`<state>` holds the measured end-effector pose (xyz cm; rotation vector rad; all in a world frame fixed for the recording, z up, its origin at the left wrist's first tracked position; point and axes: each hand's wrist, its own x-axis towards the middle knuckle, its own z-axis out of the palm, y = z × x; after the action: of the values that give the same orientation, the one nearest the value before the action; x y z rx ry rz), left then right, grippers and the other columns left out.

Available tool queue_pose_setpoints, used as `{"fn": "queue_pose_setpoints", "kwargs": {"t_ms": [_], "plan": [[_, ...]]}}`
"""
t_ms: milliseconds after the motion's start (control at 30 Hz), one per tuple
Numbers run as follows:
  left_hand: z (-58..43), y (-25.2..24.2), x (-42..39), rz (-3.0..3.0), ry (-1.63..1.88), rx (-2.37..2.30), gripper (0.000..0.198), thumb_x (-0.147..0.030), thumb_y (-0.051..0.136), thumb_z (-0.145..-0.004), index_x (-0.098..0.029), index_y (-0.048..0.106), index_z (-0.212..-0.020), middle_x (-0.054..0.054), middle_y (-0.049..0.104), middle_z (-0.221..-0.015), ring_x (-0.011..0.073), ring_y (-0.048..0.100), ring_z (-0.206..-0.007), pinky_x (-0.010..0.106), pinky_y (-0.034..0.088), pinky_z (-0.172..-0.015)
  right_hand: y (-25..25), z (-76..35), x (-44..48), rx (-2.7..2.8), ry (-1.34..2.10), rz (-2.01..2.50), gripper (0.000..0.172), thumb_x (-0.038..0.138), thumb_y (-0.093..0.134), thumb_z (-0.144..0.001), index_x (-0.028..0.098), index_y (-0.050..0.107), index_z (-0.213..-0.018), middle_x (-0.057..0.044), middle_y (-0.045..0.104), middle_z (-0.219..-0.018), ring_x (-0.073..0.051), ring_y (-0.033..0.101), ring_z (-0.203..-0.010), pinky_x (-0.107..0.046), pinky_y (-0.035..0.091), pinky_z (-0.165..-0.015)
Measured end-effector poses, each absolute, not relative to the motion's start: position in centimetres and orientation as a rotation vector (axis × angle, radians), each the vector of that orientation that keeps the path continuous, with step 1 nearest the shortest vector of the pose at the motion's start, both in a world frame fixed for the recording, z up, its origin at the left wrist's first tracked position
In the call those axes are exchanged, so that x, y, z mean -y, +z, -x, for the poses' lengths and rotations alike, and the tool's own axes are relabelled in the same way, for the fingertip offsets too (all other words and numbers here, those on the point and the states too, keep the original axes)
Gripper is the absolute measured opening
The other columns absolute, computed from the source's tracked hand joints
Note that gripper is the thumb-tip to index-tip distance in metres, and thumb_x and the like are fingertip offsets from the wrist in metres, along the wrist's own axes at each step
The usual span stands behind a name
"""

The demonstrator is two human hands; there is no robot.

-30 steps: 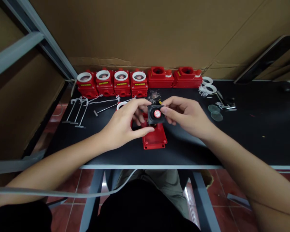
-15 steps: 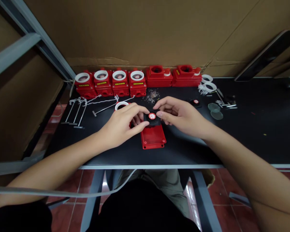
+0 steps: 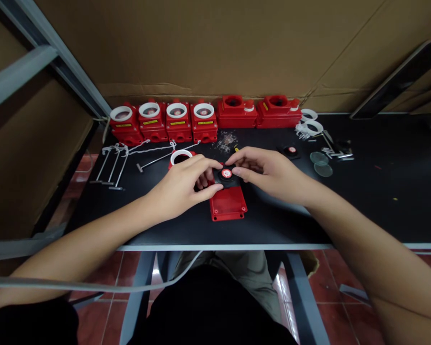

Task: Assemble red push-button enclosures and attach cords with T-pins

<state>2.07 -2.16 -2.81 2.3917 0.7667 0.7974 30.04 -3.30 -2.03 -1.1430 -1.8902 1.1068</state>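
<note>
A black square plate point(image 3: 231, 183) with a round red-and-white label lies over the rear part of an open red box point(image 3: 228, 207). My left hand point(image 3: 196, 181) grips the plate's left side, thumb in front and index finger behind. From the right, my right hand point(image 3: 264, 167) has its thumb beside the label and its index finger at the back edge, closed on the plate; its other fingers are curled and partly hidden. Behind my left hand sits a red cover with a white ring point(image 3: 181, 156), partly covered by that hand.
Several red boxes point(image 3: 179, 127) line the cardboard wall. Small metal hammers point(image 3: 120, 172) on cords lie to the left. Debris point(image 3: 225, 141) is scattered behind my hands. On the right are another black plate point(image 3: 289, 151), glass discs point(image 3: 322, 165), white rings point(image 3: 313, 127) and metal parts point(image 3: 339, 155).
The black plate and my right hand have shifted very slightly, and more of the white-ringed cover shows behind my left hand. Both hands stay at the plate.
</note>
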Motion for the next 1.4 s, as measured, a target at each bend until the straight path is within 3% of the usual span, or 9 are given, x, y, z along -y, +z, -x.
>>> {"fn": "queue_pose_setpoints", "kwargs": {"t_ms": [133, 333, 433, 567, 733, 1033, 1233, 1400], "plan": [[-2.1, -2.8, 2.3, -2.400, 0.785, -0.778, 0.022, -0.026, 0.078, -0.112, -0.018, 0.077, -0.133, 0.000, 0.072, -0.102, 0.0148, 0.069, -0.079, 0.028, 0.059, -0.076, -2.3, -30.2, 3.1, 1.974, 1.015, 1.172, 0.025, 0.041, 0.077, -0.104, 0.023, 0.088, -0.118, -0.006, 0.085, -0.107, -0.023, 0.074, -0.089, -0.039, 0.055, -0.081], [-2.2, -3.1, 2.4, -2.413, 0.779, -0.807, 0.021, -0.026, 0.078, -0.113, -0.018, 0.078, -0.132, 0.000, 0.069, -0.102, 0.0128, 0.062, -0.073, 0.026, 0.053, -0.070, -1.4, -30.9, 3.2, 2.156, 0.837, 1.115, 0.031, 0.044, 0.070, -0.113, 0.023, 0.092, -0.118, -0.010, 0.081, -0.109, -0.025, 0.076, -0.097, -0.041, 0.058, -0.089], [-2.1, -3.2, 2.4, -2.426, 0.771, -0.808, 0.020, -0.027, 0.078, -0.114, -0.019, 0.077, -0.132, 0.000, 0.069, -0.102, 0.0135, 0.062, -0.074, 0.026, 0.052, -0.070, -0.8, -31.4, 3.5, 2.222, 0.813, 1.082, 0.035, 0.048, 0.073, -0.113, 0.024, 0.093, -0.129, -0.011, 0.079, -0.117, -0.025, 0.075, -0.098, -0.040, 0.061, -0.087], [-2.1, -3.0, 2.5, -2.439, 0.774, -0.806, 0.021, -0.028, 0.078, -0.114, -0.019, 0.076, -0.133, 0.001, 0.070, -0.103, 0.0144, 0.062, -0.075, 0.027, 0.052, -0.070, -0.6, -31.7, 3.7, 2.185, 0.774, 1.072, 0.041, 0.043, 0.085, -0.107, 0.027, 0.087, -0.145, -0.010, 0.077, -0.126, -0.019, 0.067, -0.083, -0.036, 0.060, -0.074], [-2.1, -2.9, 2.3, -2.432, 0.792, -0.799, 0.017, -0.031, 0.072, -0.118, -0.018, 0.078, -0.127, 0.001, 0.069, -0.102, 0.0149, 0.062, -0.076, 0.027, 0.051, -0.071, -0.7, -31.4, 3.6, 2.150, 0.802, 1.022, 0.021, 0.040, 0.089, -0.104, 0.029, 0.092, -0.121, -0.009, 0.076, -0.123, -0.016, 0.064, -0.077, -0.035, 0.057, -0.069], [-2.3, -3.2, 2.2, -2.403, 0.763, -0.869, 0.009, -0.028, 0.077, -0.113, -0.020, 0.076, -0.109, 0.001, 0.070, -0.100, 0.0138, 0.060, -0.074, 0.028, 0.051, -0.073, -1.3, -31.1, 3.3, 2.116, 0.928, 1.093, 0.026, 0.048, 0.091, -0.102, 0.028, 0.093, -0.119, -0.007, 0.084, -0.101, -0.023, 0.073, -0.082, -0.038, 0.058, -0.077], [-2.3, -3.3, 2.2, -2.423, 0.744, -0.881, 0.011, -0.028, 0.077, -0.112, -0.019, 0.076, -0.105, 0.002, 0.068, -0.101, 0.0136, 0.058, -0.073, 0.028, 0.050, -0.073, -1.3, -31.0, 3.1, 2.158, 0.828, 1.048, 0.019, 0.046, 0.090, -0.103, 0.028, 0.094, -0.107, -0.010, 0.085, -0.110, -0.028, 0.077, -0.094, -0.044, 0.060, -0.088], [-2.2, -3.1, 2.6, -2.491, 0.775, -0.886, 0.017, -0.032, 0.073, -0.116, -0.018, 0.079, -0.124, 0.005, 0.071, -0.109, 0.0167, 0.063, -0.082, 0.030, 0.055, -0.079, -0.4, -31.1, 3.1, 2.160, 0.816, 1.016, 0.018, 0.047, 0.091, -0.103, 0.031, 0.096, -0.111, -0.010, 0.084, -0.116, -0.028, 0.077, -0.099, -0.044, 0.061, -0.089]]}}
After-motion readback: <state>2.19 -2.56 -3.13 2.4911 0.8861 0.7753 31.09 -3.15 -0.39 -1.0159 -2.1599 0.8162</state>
